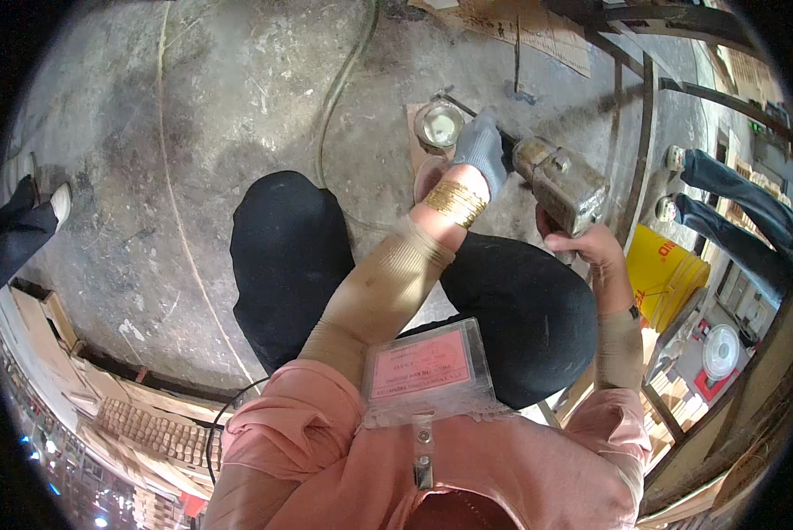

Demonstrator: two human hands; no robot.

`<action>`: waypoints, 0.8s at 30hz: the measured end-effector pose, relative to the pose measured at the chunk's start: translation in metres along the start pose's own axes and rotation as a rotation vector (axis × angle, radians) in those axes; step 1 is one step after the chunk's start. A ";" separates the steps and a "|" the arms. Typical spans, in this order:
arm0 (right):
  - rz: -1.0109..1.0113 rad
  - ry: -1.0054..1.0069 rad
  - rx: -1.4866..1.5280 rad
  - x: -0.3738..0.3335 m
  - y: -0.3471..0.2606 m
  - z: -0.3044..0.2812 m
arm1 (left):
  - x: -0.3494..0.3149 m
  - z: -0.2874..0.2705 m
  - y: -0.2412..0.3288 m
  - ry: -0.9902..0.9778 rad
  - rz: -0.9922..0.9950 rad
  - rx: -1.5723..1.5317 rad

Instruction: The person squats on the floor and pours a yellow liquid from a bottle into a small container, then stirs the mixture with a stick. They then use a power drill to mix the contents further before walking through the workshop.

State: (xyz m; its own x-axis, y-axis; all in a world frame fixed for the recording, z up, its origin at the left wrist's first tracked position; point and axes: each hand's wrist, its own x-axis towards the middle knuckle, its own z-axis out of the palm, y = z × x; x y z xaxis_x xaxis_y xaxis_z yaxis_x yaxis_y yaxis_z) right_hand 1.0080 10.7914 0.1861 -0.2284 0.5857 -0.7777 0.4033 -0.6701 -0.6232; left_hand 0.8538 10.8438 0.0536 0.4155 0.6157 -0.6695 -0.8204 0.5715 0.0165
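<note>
My right hand (582, 246) is bare and wraps round the handle of a worn metal power tool (562, 181) that looks like a nail gun. The tool's black nose (506, 148) points left, beside my left hand (479, 152). That hand wears a grey glove, and its fingers are curled closed; what they hold is hidden. A thin dark rod (461, 103) runs out from the gloved fingers toward a round tin (440, 124) with something pale inside. The tin stands on a brown board (417, 150) on the floor, just left of the glove.
A dark metal frame (648, 132) rises at the right, with a yellow bucket (666, 276) beside it. A hose (333, 97) curves over the concrete floor. Cardboard (538, 35) lies at the far side. Other people's legs show at right (732, 203) and left (21, 225). Wooden pieces (154, 430) lie lower left.
</note>
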 end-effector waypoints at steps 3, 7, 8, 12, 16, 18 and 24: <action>-0.010 -0.074 0.007 0.002 -0.001 0.000 | -0.008 0.005 -0.001 0.044 -0.049 -0.057; 0.076 0.085 -0.263 -0.010 -0.012 0.007 | -0.020 0.013 -0.011 0.177 -0.080 -0.078; 0.085 0.134 -0.356 -0.012 -0.014 0.007 | -0.022 0.013 -0.014 0.188 -0.049 0.051; 0.035 0.077 -0.277 -0.009 -0.022 0.018 | 0.005 -0.030 -0.025 0.163 0.264 0.636; -0.012 0.160 -0.108 -0.016 -0.013 0.022 | 0.013 -0.032 -0.034 0.146 0.277 0.782; -0.061 0.180 -0.173 -0.016 -0.010 0.024 | 0.017 -0.031 -0.036 0.190 0.198 0.561; -0.116 0.323 -0.434 -0.019 0.018 0.019 | -0.011 0.008 -0.030 0.164 0.083 1.504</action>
State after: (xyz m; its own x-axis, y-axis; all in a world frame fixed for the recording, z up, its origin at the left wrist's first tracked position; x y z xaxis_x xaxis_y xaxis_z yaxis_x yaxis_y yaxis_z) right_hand 1.0031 10.7593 0.1881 -0.0369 0.8006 -0.5981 0.7353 -0.3835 -0.5588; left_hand 0.8769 10.8249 0.0664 0.2594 0.6660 -0.6994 0.3564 0.6071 0.7102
